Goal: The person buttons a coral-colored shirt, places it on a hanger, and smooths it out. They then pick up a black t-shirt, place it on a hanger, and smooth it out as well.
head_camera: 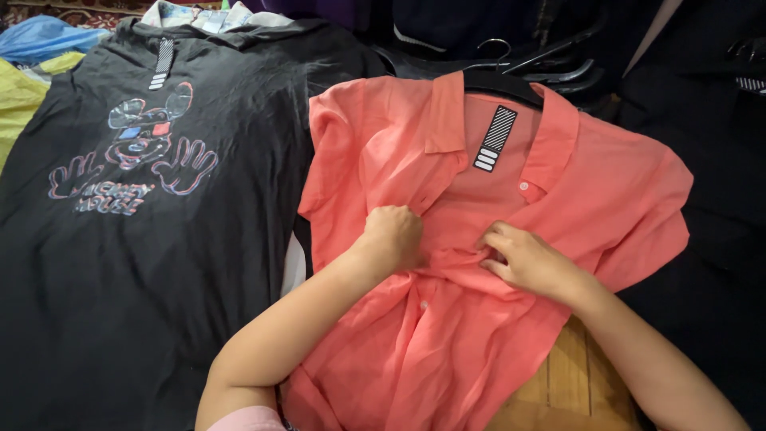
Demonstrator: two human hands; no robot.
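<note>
Coral-pink, thin and slightly sheer, a short-sleeved button-up shirt [447, 319] lies spread front-up in the middle of the view, its collar open at the top and its hem running off the lower edge. It hangs on a black hanger [503, 80] whose hook shows just above the collar, and a black-and-white striped tag [495, 137] lies inside the neck opening.

Both hands work at the chest of the shirt, along the button placket. The left hand [392, 233] is closed in a fist, bunching the fabric of the shirt's left-in-view front panel just beside the placket. The right hand [523, 259] is curled, its fingertips [493, 243] pinching a fold of cloth at the placket; the fabric puckers between the two hands. A small button [524, 186] shows on the panel above the right hand.

Beside the coral shirt, to the left in view, lies a black T-shirt [144, 263] with a cartoon-mouse print on the chest and a similar striped tag at its neck; the two garments' edges overlap. Yellow cloth [16, 100] and blue cloth [40, 36] sit at the far left corner. More dark hangers and dark garments [702, 160] lie behind and to the right. A patch of wooden surface [570, 383] shows under the hem by the right forearm.
</note>
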